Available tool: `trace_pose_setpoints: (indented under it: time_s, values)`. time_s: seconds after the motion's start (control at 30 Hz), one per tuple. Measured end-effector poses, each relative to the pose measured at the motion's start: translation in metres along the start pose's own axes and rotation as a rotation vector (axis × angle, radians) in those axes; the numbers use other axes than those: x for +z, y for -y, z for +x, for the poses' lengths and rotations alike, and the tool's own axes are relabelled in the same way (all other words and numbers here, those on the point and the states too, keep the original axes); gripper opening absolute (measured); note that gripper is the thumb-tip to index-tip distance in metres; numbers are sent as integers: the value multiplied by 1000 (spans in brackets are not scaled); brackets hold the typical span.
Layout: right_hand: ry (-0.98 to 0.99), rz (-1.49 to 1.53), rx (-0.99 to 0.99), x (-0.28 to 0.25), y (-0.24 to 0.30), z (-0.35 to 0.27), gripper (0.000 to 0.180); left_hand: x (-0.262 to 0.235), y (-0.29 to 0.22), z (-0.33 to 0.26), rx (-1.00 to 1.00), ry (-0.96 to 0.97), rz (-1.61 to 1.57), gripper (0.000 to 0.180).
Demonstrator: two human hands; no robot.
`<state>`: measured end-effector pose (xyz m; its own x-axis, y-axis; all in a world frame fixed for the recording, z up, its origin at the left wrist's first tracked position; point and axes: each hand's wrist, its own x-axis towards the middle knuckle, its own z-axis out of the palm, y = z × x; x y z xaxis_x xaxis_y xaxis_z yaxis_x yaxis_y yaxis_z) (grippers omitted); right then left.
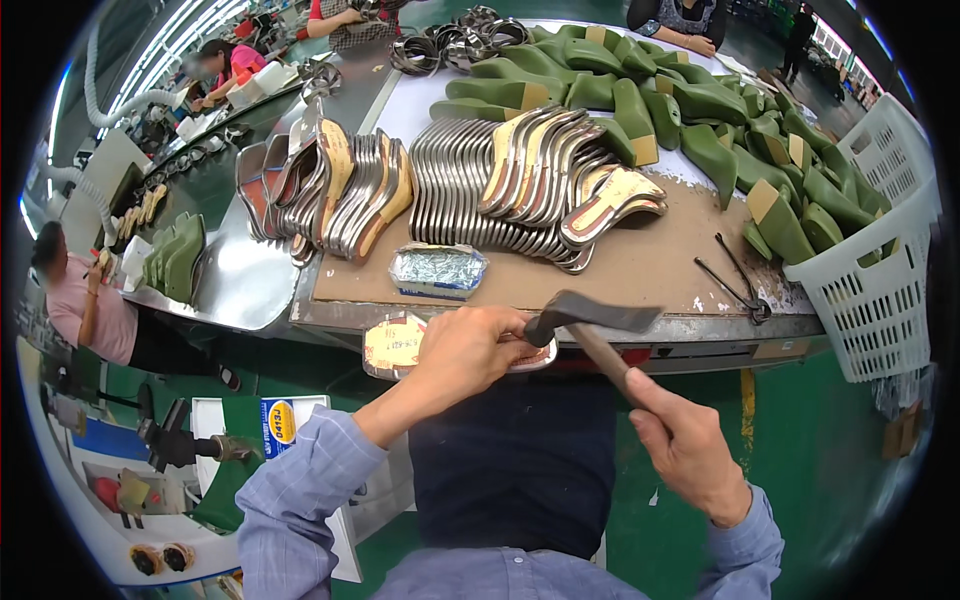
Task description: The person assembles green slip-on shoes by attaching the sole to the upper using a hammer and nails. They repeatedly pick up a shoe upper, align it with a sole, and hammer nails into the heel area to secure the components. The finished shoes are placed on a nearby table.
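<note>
A cream shoe insole with a shiny metal-like edge [392,346] lies crosswise at the near table edge, partly covered by my left hand [465,345]. My left fingers are closed on it, near its right end. A hammer [610,318] with a dark curved head and a wooden handle is in my right hand [690,450], which is wrapped round the handle. The hammer head hovers over the insole's right end, close to my left fingertips; whether it touches cannot be told. Just beyond my left hand sits a foil-wrapped block [438,270].
Rows of metal-edged insoles [460,190] stand packed on the brown board. Green shoe lasts [700,150] are heaped at the far right, beside a white plastic basket [870,310]. Black pincers [740,285] lie on the right. A person in pink [90,305] works at the left.
</note>
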<state>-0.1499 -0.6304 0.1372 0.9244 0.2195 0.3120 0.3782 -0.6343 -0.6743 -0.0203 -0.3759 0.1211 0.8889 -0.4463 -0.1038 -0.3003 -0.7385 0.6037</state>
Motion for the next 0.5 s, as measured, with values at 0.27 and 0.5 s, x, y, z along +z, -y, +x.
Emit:
trace_pose_setpoints:
  time_s: [0.27,0.5]
  values:
    - [-142,510,478,1,-12,-30,45,-12,36,-13,405,-29,386,64]
    - [-233,261,207,16,-35,-44,50,-7,26,-12,304,32,417,55]
